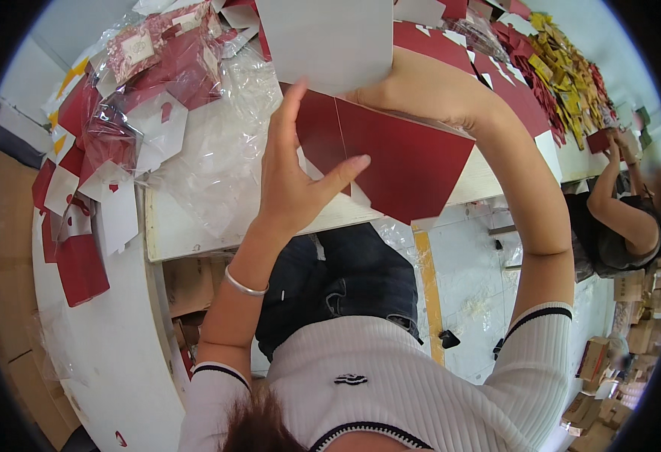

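A dark red flat cardboard piece with a white underside is held up in front of me above the white worktable. My left hand grips its near left part, thumb on the red face and fingers spread upward. My right hand holds the piece from behind near its fold, mostly hidden by the card. A silver bracelet circles my left wrist.
Clear plastic wrapping and red-and-white card blanks lie piled on the table's left. Red and yellow cards cover the table at far right, where another person sits working. Brown cartons stand on the floor.
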The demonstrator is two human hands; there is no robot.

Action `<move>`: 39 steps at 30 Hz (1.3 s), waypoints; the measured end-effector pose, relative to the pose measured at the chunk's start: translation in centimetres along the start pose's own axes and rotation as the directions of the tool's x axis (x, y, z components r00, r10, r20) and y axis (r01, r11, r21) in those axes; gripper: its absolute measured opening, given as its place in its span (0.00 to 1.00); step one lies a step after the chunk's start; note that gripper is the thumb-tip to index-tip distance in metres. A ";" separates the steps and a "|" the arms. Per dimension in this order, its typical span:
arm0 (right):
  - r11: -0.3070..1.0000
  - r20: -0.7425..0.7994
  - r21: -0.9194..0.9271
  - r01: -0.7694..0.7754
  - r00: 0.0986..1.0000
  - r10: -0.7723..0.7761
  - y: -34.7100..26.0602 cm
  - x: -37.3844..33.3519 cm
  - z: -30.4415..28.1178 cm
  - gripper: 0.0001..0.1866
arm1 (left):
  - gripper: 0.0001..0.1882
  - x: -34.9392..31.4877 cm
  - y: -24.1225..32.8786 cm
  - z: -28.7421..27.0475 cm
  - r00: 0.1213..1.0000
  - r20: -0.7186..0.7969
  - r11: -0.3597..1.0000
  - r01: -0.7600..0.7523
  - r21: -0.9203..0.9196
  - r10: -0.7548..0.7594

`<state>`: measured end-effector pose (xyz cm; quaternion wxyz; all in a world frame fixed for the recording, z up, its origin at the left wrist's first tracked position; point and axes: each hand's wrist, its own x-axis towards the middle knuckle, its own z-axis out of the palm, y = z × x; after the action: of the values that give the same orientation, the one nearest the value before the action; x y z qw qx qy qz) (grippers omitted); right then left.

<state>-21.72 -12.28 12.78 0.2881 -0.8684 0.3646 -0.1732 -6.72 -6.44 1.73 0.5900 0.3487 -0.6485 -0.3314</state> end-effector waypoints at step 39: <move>0.057 0.057 0.995 -0.081 0.937 0.345 4.9 -4.5 6.7 0.28 | 0.45 0.5 2.2 -3.5 0.807 0.371 0.535 -0.584 0.610 0.459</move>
<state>-23.95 -9.20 4.10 0.7796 -0.3612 0.3033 -0.4120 -3.40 -5.77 4.18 0.4283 0.3057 -0.8440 0.1037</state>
